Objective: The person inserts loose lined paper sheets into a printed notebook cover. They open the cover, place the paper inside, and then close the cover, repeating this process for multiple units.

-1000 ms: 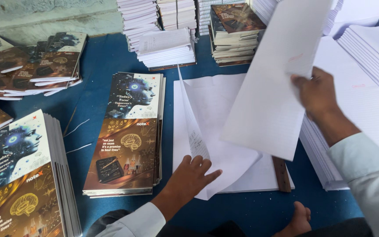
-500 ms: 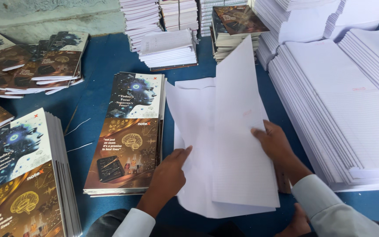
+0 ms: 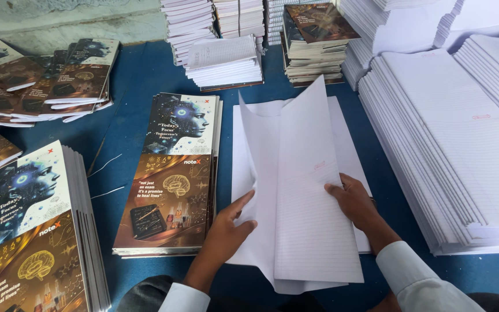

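While both hands flank ruled sheets | fingers spread flat, touching paper

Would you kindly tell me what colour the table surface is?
The table is deep blue, seen best in the head view.
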